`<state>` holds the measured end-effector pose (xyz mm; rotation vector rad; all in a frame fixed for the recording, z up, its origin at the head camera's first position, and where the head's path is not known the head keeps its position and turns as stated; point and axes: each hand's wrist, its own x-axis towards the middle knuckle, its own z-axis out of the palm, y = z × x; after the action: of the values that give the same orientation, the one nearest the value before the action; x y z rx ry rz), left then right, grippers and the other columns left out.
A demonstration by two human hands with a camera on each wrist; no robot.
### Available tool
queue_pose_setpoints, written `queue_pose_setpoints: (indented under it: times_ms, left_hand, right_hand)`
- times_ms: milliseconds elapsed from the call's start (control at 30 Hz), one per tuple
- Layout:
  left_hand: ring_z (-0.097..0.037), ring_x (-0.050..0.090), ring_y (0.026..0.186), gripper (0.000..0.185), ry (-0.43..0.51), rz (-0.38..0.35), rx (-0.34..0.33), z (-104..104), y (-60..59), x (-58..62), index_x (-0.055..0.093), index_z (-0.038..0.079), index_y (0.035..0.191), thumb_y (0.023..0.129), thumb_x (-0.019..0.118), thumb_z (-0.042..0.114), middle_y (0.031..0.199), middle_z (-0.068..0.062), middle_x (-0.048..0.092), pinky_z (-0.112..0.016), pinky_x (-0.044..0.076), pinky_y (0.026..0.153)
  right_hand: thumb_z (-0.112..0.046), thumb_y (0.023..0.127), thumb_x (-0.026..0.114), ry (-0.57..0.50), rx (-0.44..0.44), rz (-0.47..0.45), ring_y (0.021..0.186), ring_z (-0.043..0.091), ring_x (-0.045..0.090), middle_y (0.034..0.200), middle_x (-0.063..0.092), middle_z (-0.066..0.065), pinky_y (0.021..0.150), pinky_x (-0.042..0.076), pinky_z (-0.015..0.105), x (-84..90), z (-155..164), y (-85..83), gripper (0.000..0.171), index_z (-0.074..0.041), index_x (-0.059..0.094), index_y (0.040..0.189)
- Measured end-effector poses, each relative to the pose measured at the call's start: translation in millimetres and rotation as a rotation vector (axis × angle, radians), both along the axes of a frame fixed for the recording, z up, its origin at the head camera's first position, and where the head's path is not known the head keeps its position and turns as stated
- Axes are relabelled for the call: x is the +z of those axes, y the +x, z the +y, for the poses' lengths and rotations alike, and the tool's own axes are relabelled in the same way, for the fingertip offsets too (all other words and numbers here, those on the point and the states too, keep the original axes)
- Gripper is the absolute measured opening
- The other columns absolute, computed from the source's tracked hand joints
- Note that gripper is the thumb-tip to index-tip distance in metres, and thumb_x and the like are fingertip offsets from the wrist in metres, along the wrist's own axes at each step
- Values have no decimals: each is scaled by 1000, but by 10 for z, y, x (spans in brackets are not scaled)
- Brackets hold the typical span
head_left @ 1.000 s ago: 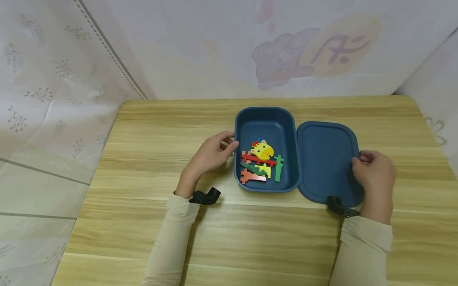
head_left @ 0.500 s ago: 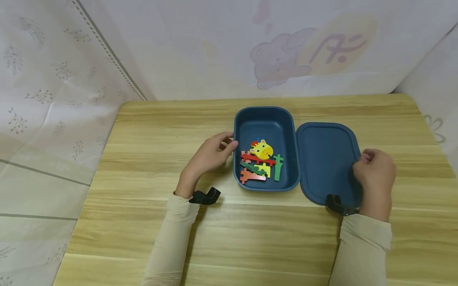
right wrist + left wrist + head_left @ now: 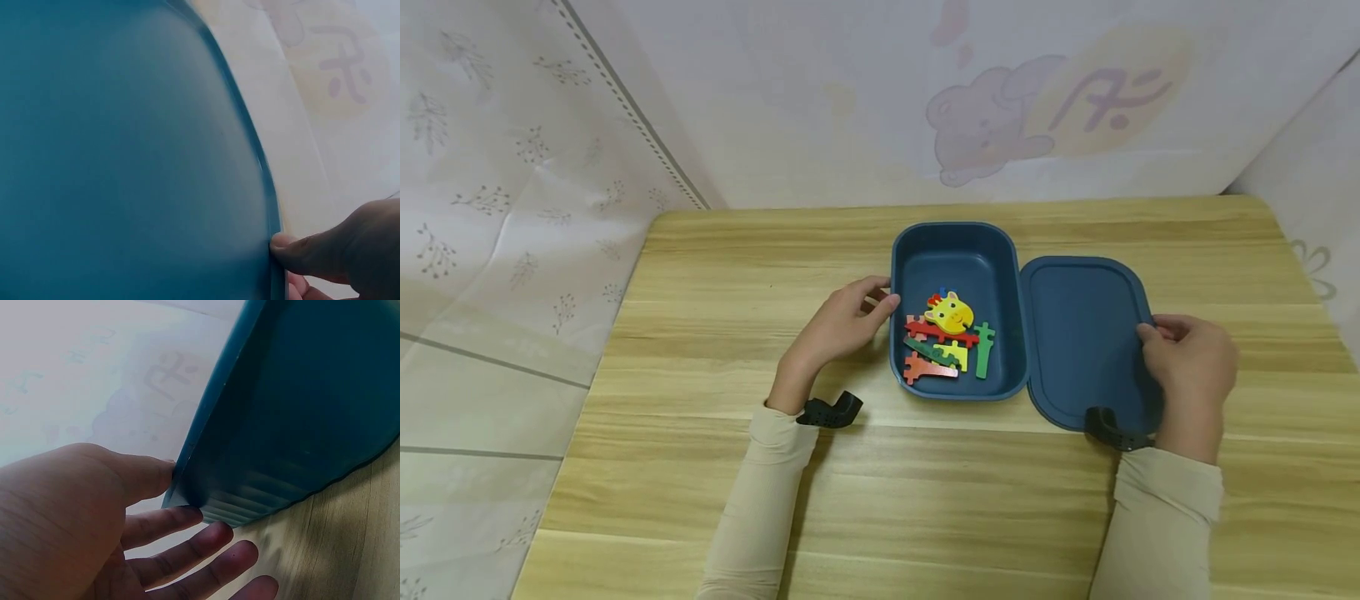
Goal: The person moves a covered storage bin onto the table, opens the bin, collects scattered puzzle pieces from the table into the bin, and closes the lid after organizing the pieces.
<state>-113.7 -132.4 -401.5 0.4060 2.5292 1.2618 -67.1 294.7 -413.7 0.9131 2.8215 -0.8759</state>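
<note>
A dark blue plastic box [image 3: 955,275] stands uncovered on the wooden table. Puzzle pieces lie in its near half: a yellow giraffe head [image 3: 951,314] on top, a red strip [image 3: 940,333], a green piece [image 3: 983,350] and several others. My left hand [image 3: 846,321] pinches the box's left rim, thumb at the edge and index finger against the outer wall; its other fingers are loosely extended. To the right, the matching blue lid [image 3: 1086,333] lies flat against the box. My right hand [image 3: 1191,354] pinches the lid's right edge, with the thumb [image 3: 312,253] on top and fingers below.
The wood-grain table [image 3: 715,292] ends at a back edge against a pale wall with a printed bear [image 3: 985,121]. A patterned sheet [image 3: 482,250] hangs on the left. Black wrist straps [image 3: 831,410] sit on both wrists.
Half a second ago my right fingers were curled closer together at the lid's edge; now the thumb is over that edge again. The left hand, box and pieces hold their places.
</note>
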Motion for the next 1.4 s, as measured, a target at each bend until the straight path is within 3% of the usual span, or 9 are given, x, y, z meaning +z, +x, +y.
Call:
queue_pose_setpoints:
  times_ms: [33,100,200,267,433,633,900,1133,1400]
  left_hand:
    - [-32,69,122,54,-1,0,1,0,-2,2,53,7,154,111,54,39,138,-14,68,-48,58,107]
    - [-32,69,123,54,-2,-2,0,-2,-5,1,53,8,154,111,54,39,139,-14,68,-48,58,107]
    - [-33,69,124,54,-3,-7,-2,-5,5,-12,53,8,154,111,54,39,140,-14,67,-49,57,108]
    - [-34,68,125,54,-3,-8,-5,-6,9,-22,53,8,154,111,53,40,141,-14,67,-49,57,108]
    - [-33,68,125,54,-7,-4,-5,-4,10,-6,52,8,155,111,53,40,141,-13,67,-49,57,108]
    - [-33,67,127,54,-7,-7,-5,-6,15,11,52,9,155,111,53,40,143,-13,66,-49,56,110]
    - [-32,67,128,55,-4,-13,-7,-11,0,-12,51,10,156,112,52,41,143,-13,66,-50,55,110]
    - [-32,67,128,54,-1,-18,-8,-8,-1,-2,51,10,156,112,52,41,143,-13,66,-50,55,111]
    - [-33,66,129,54,3,-16,-14,1,3,-4,51,8,156,112,52,39,143,-14,66,-51,54,112]
  right_hand:
    - [-38,106,56,1,2,-1,67,-13,40,67,38,-39,71,40,26,3,9,-4,52,-5,64,145]
    - [-36,106,55,6,16,1,72,-7,48,71,60,-24,72,40,27,12,11,-3,53,-1,62,145]
    - [-34,107,52,14,37,-10,95,21,67,109,76,13,75,42,32,9,13,10,56,6,57,146]
    - [-32,107,50,16,50,-12,117,42,63,138,63,30,81,47,41,8,12,19,58,10,53,147]
    - [-30,108,45,21,59,13,132,52,53,141,60,33,99,45,59,13,15,15,59,14,50,147]
    - [-19,101,42,59,-1,68,119,48,59,130,65,31,71,40,36,57,2,32,51,9,62,139]
    - [-51,102,59,17,82,-10,128,48,59,137,65,31,74,43,32,68,-34,68,72,9,61,141]
    - [-44,100,69,-14,75,5,100,29,67,103,78,20,68,44,24,34,-96,7,60,5,67,135]
    - [-37,105,60,-36,80,-17,125,46,64,135,67,31,72,46,33,23,-140,5,56,6,62,140]
